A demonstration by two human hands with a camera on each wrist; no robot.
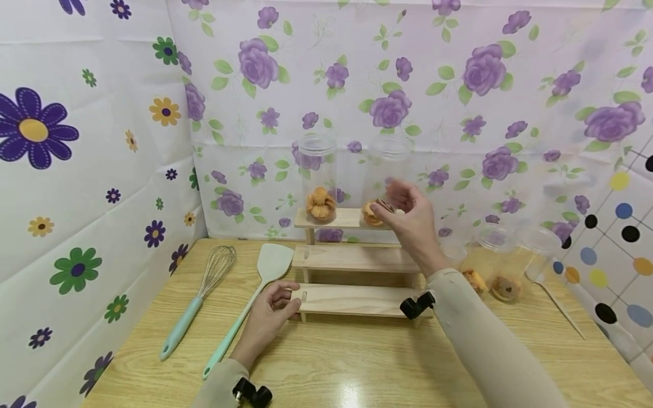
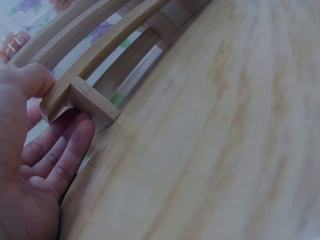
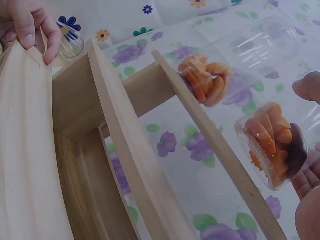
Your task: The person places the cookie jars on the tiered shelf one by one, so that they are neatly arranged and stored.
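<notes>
My right hand (image 1: 410, 218) curves around the lower part of a clear jar (image 1: 390, 153), thumb in front. Orange twisted pastries and a dark brown piece lie in its bottom, and the right wrist view shows this jar's base (image 3: 262, 165) at the top tier. A second clear jar (image 1: 316, 164) with orange pastries (image 1: 321, 205) stands on the left of that tier. My left hand (image 1: 267, 317) grips the left end of the lowest tier of a three-step wooden rack (image 1: 352, 299). Its thumb lies over the board (image 2: 75, 70), with fingers underneath by the leg.
A whisk (image 1: 201, 300) and a pale green spatula (image 1: 250, 311) lie left of the rack. To the right, partly behind my sleeve, stand clear jars with pastries (image 1: 505, 286). A thin stick-like utensil (image 1: 561, 309) lies beyond them. Flowered cloth (image 1: 326, 68) hangs behind.
</notes>
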